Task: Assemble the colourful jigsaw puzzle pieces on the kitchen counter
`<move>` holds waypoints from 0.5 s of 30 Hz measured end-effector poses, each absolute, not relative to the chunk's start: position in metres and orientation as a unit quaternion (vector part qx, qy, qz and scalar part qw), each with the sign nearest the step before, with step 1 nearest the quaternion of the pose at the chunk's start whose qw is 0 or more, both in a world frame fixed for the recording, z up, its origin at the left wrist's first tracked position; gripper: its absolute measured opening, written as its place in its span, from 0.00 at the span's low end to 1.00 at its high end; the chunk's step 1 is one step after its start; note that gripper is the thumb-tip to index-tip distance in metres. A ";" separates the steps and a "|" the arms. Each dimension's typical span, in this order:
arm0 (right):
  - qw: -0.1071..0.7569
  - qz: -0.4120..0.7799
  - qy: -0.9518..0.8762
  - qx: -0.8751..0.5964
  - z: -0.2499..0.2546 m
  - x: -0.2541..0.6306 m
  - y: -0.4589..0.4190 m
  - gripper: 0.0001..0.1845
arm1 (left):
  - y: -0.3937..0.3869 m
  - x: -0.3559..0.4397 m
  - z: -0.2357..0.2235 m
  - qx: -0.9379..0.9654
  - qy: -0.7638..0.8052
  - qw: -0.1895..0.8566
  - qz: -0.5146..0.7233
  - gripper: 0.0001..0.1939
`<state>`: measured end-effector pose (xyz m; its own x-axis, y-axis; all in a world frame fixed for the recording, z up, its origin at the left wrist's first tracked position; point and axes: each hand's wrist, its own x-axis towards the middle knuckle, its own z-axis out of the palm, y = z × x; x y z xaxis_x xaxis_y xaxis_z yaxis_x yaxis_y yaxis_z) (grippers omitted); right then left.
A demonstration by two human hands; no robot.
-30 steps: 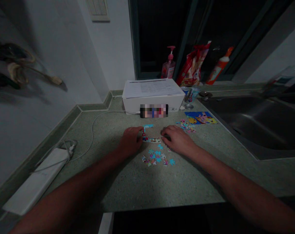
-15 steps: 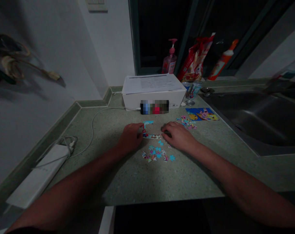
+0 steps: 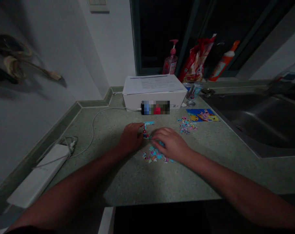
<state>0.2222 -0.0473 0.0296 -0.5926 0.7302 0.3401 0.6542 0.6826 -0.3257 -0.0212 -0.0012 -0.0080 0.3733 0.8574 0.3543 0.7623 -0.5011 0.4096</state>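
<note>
A partly joined jigsaw puzzle (image 3: 145, 134) lies on the counter, its left side and a light-blue top strip showing. At its left edge, my left hand (image 3: 130, 138) is closed, with bent fingers holding the border. My right hand (image 3: 171, 143) reaches over the bottom row, thumb and fingertips closing on it from the right. That hand covers most of the row, so individual pieces under it are hidden. Just below are loose puzzle pieces (image 3: 153, 156), many light blue, partly under my right hand. A second heap of pieces (image 3: 187, 125) sits to the right.
A colourful cartoon picture card (image 3: 202, 115) lies near the sink (image 3: 256, 152). Behind the puzzle, a phone (image 3: 155, 108) leans on a white box (image 3: 131, 103), its cable running left towards a power strip (image 3: 40, 175). Small cans (image 3: 195, 91) stand beside the box.
My right hand has moved left and slightly down, from the puzzle's right end onto its bottom row, covering some loose pieces. My left hand has stayed at the left edge.
</note>
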 end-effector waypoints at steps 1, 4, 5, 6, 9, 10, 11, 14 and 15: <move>0.222 0.096 -0.901 -0.361 0.028 0.215 -0.054 0.07 | -0.001 -0.021 -0.008 0.824 0.491 0.087 0.268 0.23; 0.198 0.106 -0.925 -0.307 0.023 0.196 -0.072 0.11 | -0.002 -0.021 -0.008 0.825 0.491 0.084 0.267 0.23; 0.189 0.104 -0.929 -0.301 0.022 0.193 -0.076 0.11 | -0.002 -0.021 -0.008 0.825 0.491 0.083 0.267 0.23; 0.184 0.104 -0.931 -0.297 0.020 0.190 -0.078 0.11 | -0.002 -0.021 -0.007 0.826 0.490 0.084 0.266 0.22; 0.173 0.099 -0.935 -0.294 0.018 0.187 -0.082 0.10 | -0.002 -0.021 -0.007 0.826 0.489 0.087 0.266 0.22; 0.171 0.098 -0.936 -0.292 0.018 0.187 -0.082 0.10 | -0.002 -0.020 -0.007 0.826 0.488 0.089 0.267 0.22; 0.170 0.097 -0.936 -0.291 0.019 0.187 -0.082 0.09 | -0.002 -0.020 -0.007 0.826 0.487 0.091 0.268 0.22; 0.178 0.104 -0.934 -0.290 0.020 0.187 -0.083 0.09 | -0.002 -0.020 -0.007 0.825 0.488 0.095 0.267 0.23; 0.179 0.108 -0.934 -0.290 0.020 0.186 -0.083 0.08 | -0.002 -0.019 -0.007 0.824 0.489 0.096 0.268 0.23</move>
<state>0.1864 -0.0831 0.0199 -0.7680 0.5796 0.2724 0.5020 0.8090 -0.3059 -0.0195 -0.0020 -0.0069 0.3776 0.8582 0.3478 0.7557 -0.5026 0.4198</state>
